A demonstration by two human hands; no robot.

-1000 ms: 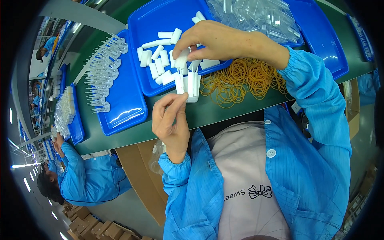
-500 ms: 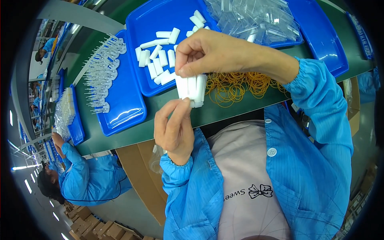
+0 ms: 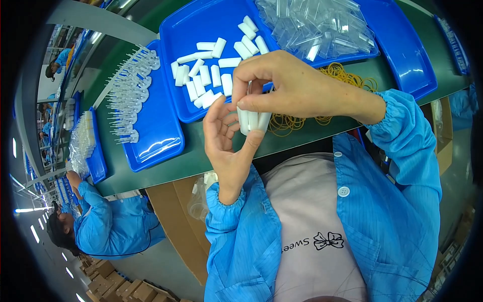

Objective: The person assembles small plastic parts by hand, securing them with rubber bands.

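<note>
My right hand point(image 3: 282, 83) is closed in a pinch over a bundle of white pieces point(image 3: 251, 121). The pieces stand side by side like short smooth tubes, and the hand hides their upper ends. My left hand point(image 3: 227, 146) is open beside the bundle, its fingers apart and its thumb tip against the bundle's lower end. Loose white pieces point(image 3: 216, 75) of the same look lie in the blue tray point(image 3: 173, 30) just beyond my hands. Yellow rubber bands point(image 3: 347, 75) lie on the green table, partly covered by my right hand and forearm.
Clear plastic sleeves point(image 3: 317, 30) heap in a tray at the back. Clear spiky plastic parts point(image 3: 128, 95) line a left blue tray point(image 3: 156, 146). Another blue tray point(image 3: 407, 55) stands right. A co-worker point(image 3: 110, 221) sits at left, near a cardboard box point(image 3: 176, 221).
My left hand's fingers have spread from a pinch at the bundle's lower end. My right hand has shifted slightly right and nearer, with the bundle more upright, uncovering more loose white pieces.
</note>
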